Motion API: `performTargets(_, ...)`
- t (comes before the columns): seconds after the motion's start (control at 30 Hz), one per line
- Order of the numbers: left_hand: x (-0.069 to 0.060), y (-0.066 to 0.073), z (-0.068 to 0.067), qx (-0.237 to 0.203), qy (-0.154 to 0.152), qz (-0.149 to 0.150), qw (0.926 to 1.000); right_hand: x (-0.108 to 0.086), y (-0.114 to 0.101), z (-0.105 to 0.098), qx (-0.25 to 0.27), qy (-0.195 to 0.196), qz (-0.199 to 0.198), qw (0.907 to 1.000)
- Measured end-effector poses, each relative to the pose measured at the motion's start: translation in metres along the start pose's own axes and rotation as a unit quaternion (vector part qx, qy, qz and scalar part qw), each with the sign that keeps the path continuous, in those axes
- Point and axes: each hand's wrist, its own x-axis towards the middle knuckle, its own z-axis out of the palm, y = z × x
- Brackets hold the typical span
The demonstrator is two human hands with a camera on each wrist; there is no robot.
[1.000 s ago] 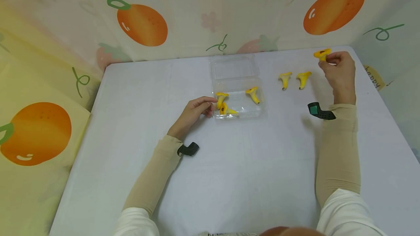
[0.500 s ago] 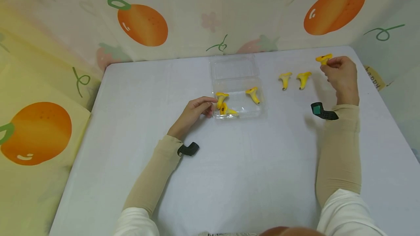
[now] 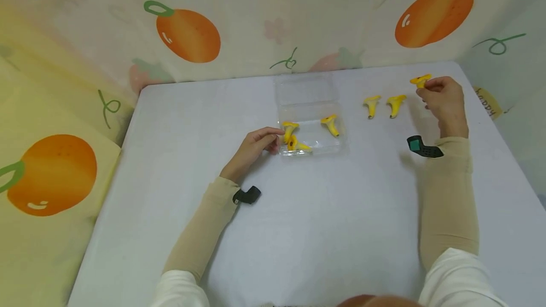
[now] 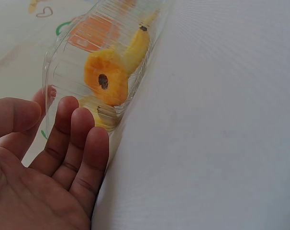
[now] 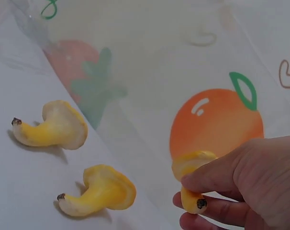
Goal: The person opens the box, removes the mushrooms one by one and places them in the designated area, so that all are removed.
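Observation:
At the table's back right, my right hand point(image 3: 447, 103) pinches a yellow mushroom point(image 3: 421, 81) by its stem, thumb in front and fingers behind in the right wrist view. Two more yellow mushrooms point(image 3: 372, 106) point(image 3: 396, 105) lie side by side on the table to its left. An open clear plastic box point(image 3: 313, 149) holds three mushrooms: two point(image 3: 290, 129) point(image 3: 299, 145) close together at its left and one point(image 3: 330, 125) at its right. My left hand point(image 3: 251, 149) rests at the box's left side, fingers loosely extended against the wall point(image 4: 59, 72).
The box's clear lid point(image 3: 306, 90) lies folded back toward the rear edge. A white cloth covers the table point(image 3: 315, 221), and a fruit-patterned curtain point(image 3: 247, 22) hangs behind it and at the left. Black straps point(image 3: 247, 195) sit on both wrists.
My right hand, with the mushroom in its fingers, has come slightly down toward the table's front and a little right. The left hand stays at the box; the head view has shifted slightly.

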Motion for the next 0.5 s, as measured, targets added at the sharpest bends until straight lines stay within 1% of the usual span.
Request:
performTargets(0.17,0.0,0.0,0.0,0.0,0.004,-0.003,1.0,0.002,0.002,-0.002,-0.018,-0.003,-0.004,0.9998)
performTargets(0.37,0.0,0.0,0.001,0.006,0.007,-0.007,0.9999,0.002,0.009,-0.003,-0.071,-0.014,-0.026,0.9971)
performTargets(0.5,0.0,0.0,0.001,0.007,0.007,-0.004,0.9999,0.001,0.012,-0.003,-0.081,-0.019,-0.029,0.9961)
